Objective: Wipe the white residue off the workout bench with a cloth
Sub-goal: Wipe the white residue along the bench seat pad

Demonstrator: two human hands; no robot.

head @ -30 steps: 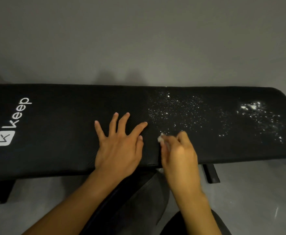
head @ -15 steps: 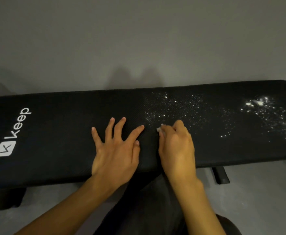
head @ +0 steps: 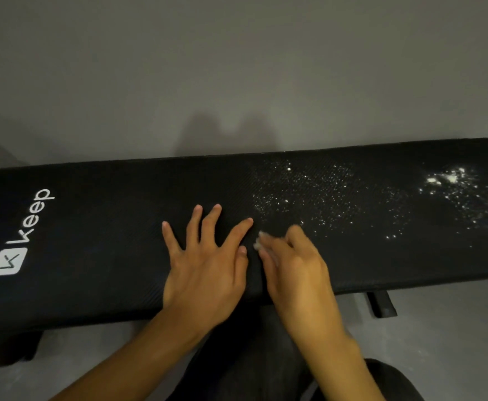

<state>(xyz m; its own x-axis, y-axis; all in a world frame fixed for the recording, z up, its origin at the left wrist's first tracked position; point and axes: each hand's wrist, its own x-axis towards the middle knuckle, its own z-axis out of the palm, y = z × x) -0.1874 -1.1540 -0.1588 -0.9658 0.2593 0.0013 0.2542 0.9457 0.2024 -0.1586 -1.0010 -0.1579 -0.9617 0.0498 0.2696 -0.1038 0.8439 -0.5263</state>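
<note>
A long black padded workout bench (head: 92,227) lies across the view, with a white "Keep" logo near its left end. White residue (head: 309,192) speckles the middle-right of the pad, and a denser white patch (head: 453,180) sits near the right end. My left hand (head: 208,261) rests flat on the pad with fingers spread. Just to its right, my right hand (head: 294,264) has curled fingers gripping a small white cloth (head: 258,241); only a bit of the cloth shows at the fingertips, at the left edge of the specks.
A plain grey wall rises behind the bench. A black bench leg (head: 381,306) shows under the front edge on the right, above pale floor. My dark-clothed legs (head: 251,357) sit close against the bench front.
My view has shifted and the bench now appears tilted. My right hand with the cloth has slid slightly back toward the front edge; it is motion-blurred. My left hand stays flat in place.
</note>
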